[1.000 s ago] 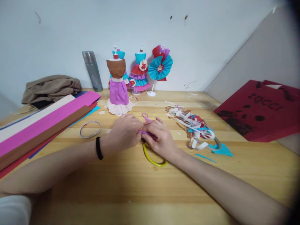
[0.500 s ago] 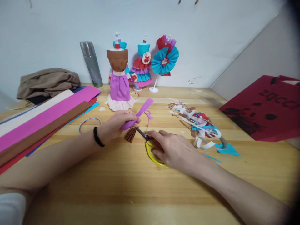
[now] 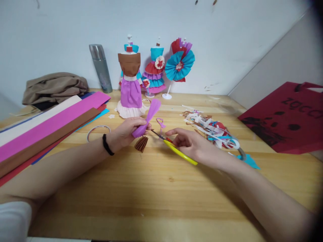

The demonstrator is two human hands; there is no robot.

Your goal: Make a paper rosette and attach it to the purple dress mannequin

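My left hand [image 3: 130,131] pinches a purple crepe paper bow [image 3: 147,121] at its narrow middle, its two ends fanning out above and below. Yellow-handled scissors [image 3: 180,153] are in my right hand [image 3: 191,143], whose fingers curl through the handle while the index finger extends. The blade tips point left, close to the left fingertips. Just below the bow lies a pleated brown paper piece [image 3: 141,144] on the table. Thin purple paper scraps [image 3: 160,123] rest between the two hands.
Paper-dressed mannequins [image 3: 130,84] stand along the wall beside a grey thermos [image 3: 101,69]. Long coloured paper sheets [image 3: 55,124] and a brown cloth [image 3: 55,88] lie left. Paper offcuts [image 3: 214,129] and a red bag [image 3: 282,117] are on the right.
The scissors have turned and lifted, their handle swinging to the right, with my right hand drawn slightly right. The purple bow now stands more upright and fans wider.
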